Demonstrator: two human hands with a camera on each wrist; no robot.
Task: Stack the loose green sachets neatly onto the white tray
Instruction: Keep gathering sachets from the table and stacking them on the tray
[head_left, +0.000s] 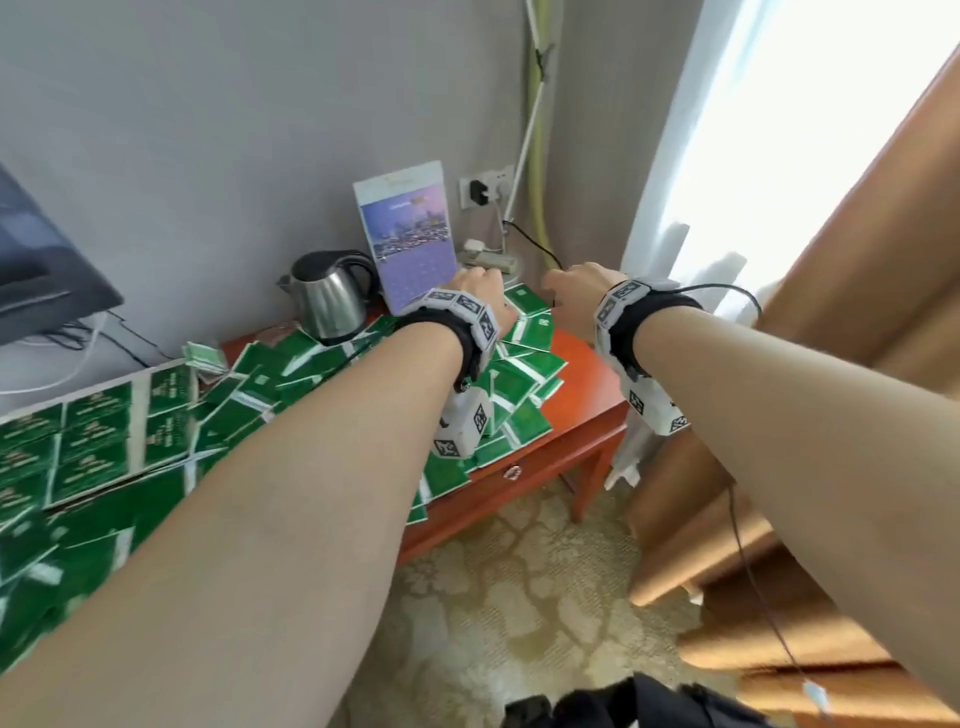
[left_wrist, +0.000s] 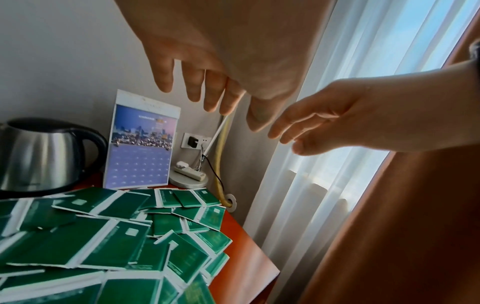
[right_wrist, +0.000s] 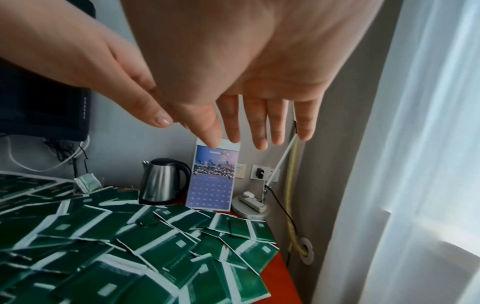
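Red desk (head_left: 582, 415) by the curtain is littered with loose green sachets (head_left: 519, 384), white tray (head_left: 137, 410) far left, my left hand (left_wrist: 207, 67) and right hand (right_wrist: 259, 86) hover empty with fingers straight; sachets look light, thin, slippery, best pinched by edges.

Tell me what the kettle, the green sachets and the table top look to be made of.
Kettle: brushed stainless steel body by its grey sheen and soft reflections; handle and lid seemingly black plastic.
Green sachets: probably printed paper or laminated foil; flat, thin, with white sealed edges and a slight gloss.
Table top: likely wood or veneer with a glossy reddish-orange lacquer; grain is not clear enough to confirm.
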